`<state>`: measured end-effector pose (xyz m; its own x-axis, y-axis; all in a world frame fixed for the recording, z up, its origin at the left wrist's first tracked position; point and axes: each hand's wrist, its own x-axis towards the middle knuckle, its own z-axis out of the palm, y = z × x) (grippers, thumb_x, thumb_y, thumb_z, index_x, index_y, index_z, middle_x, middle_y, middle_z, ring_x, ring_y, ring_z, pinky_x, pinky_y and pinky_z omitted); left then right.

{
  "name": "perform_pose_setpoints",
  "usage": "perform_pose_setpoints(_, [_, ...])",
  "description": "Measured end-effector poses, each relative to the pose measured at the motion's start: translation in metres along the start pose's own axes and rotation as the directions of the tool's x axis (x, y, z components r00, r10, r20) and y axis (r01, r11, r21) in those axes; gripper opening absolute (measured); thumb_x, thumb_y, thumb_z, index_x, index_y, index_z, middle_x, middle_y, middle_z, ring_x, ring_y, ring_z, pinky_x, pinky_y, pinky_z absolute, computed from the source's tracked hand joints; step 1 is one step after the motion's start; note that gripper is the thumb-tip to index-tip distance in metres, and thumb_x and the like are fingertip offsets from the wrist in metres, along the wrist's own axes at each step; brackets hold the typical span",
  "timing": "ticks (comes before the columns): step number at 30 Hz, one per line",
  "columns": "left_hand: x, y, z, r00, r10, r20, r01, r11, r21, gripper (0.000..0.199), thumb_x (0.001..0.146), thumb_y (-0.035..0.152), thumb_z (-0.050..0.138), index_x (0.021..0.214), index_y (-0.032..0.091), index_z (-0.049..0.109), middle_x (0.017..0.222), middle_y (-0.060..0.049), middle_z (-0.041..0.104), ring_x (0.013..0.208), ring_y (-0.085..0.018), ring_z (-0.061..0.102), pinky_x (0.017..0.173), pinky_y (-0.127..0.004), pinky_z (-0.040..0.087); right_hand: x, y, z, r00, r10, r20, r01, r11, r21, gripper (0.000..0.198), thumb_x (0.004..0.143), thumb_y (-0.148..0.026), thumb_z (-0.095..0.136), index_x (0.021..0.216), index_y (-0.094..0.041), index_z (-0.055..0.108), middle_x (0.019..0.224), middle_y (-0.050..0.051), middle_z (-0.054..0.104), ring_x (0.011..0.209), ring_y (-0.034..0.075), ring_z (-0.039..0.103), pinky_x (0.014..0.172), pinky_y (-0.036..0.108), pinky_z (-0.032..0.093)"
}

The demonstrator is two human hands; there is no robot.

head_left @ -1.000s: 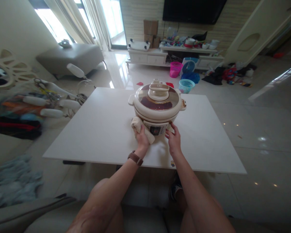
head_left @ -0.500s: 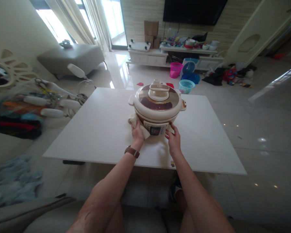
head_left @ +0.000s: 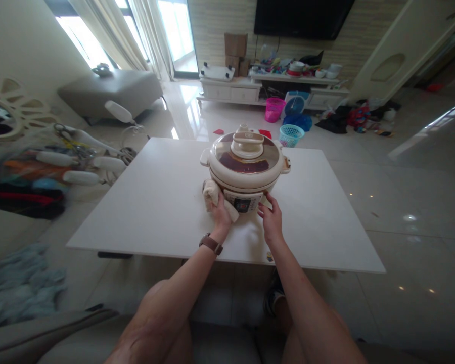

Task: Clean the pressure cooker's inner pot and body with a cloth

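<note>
A cream electric pressure cooker [head_left: 217, 174] with a see-through lid and a front control panel [head_left: 243, 203] stands upright on a white table [head_left: 144, 202]. Bunched in my left hand [head_left: 220, 212], which wears a brown-strapped watch, is a beige cloth [head_left: 211, 193]. That cloth lies against the cooker's lower left front, beside the panel. On the opposite side, my right hand [head_left: 272, 217] has its fingers apart and slightly bent, with the fingertips resting at the cooker's lower right front. The palm is off the cooker.
A small sticker [head_left: 269, 256] is near the table's front edge. Beyond the table, a blue basket [head_left: 291, 134] and a pink basket [head_left: 274, 108] stand on the floor before a cluttered white cabinet [head_left: 227, 91]. A fallen white lamp [head_left: 94, 139] lies to the left.
My left hand and the cloth have shifted slightly right and toward me along the cooker's lower front. My right hand and the cooker look almost unmoved.
</note>
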<state>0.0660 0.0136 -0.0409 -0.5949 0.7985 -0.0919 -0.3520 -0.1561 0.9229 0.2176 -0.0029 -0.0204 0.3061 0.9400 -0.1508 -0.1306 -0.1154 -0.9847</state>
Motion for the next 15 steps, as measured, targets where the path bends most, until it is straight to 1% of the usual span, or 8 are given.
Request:
perform_pose_setpoints(3, [-0.0114, 0.0014, 0.0038, 0.997, 0.065, -0.050, -0.060, 0.994, 0.095, 0.057, 0.102, 0.045, 0.062, 0.154, 0.023, 0.051, 0.167, -0.010, 0.050, 0.157, -0.024, 0.044, 0.135, -0.040, 0.027, 0.0001, 0.0005, -0.0009, 1.000, -0.007, 0.014, 0.007, 1.000, 0.005, 0.070, 0.069, -0.039, 0.070, 0.137, -0.024, 0.065, 0.117, 0.007, 0.077, 0.106, 0.026, 0.070, 0.086, 0.038, 0.057])
perform_pose_setpoints(6, [-0.0143, 0.0002, 0.0052, 0.995, 0.077, -0.061, -0.068, 0.988, 0.139, 0.056, 0.103, 0.042, 0.060, 0.154, 0.022, 0.051, 0.165, -0.011, 0.052, 0.156, -0.024, 0.045, 0.134, -0.039, 0.028, -0.0003, -0.0005, -0.0011, 1.000, -0.004, 0.013, 0.004, 1.000, 0.009, 0.072, 0.068, -0.040, 0.071, 0.138, -0.023, 0.065, 0.116, 0.008, 0.076, 0.105, 0.026, 0.070, 0.083, 0.038, 0.056])
perform_pose_setpoints(12, [-0.0102, -0.0035, 0.0036, 0.996, 0.072, -0.051, -0.063, 0.986, 0.154, 0.054, 0.104, 0.044, 0.057, 0.154, 0.024, 0.049, 0.163, -0.010, 0.053, 0.155, -0.023, 0.047, 0.134, -0.039, 0.030, -0.0017, -0.0036, 0.0010, 1.000, 0.010, -0.008, -0.010, 1.000, 0.028, 0.072, 0.066, -0.039, 0.071, 0.136, -0.023, 0.067, 0.118, 0.008, 0.077, 0.102, 0.025, 0.070, 0.081, 0.036, 0.055])
perform_pose_setpoints(15, [-0.0095, -0.0046, 0.0031, 0.997, 0.068, -0.045, -0.061, 0.988, 0.141, 0.056, 0.103, 0.044, 0.057, 0.154, 0.022, 0.049, 0.163, -0.011, 0.054, 0.155, -0.023, 0.047, 0.133, -0.038, 0.031, -0.0016, -0.0033, 0.0009, 1.000, 0.013, -0.004, -0.013, 1.000, 0.028, 0.073, 0.065, -0.039, 0.071, 0.137, -0.023, 0.067, 0.119, 0.008, 0.077, 0.103, 0.025, 0.070, 0.080, 0.035, 0.055])
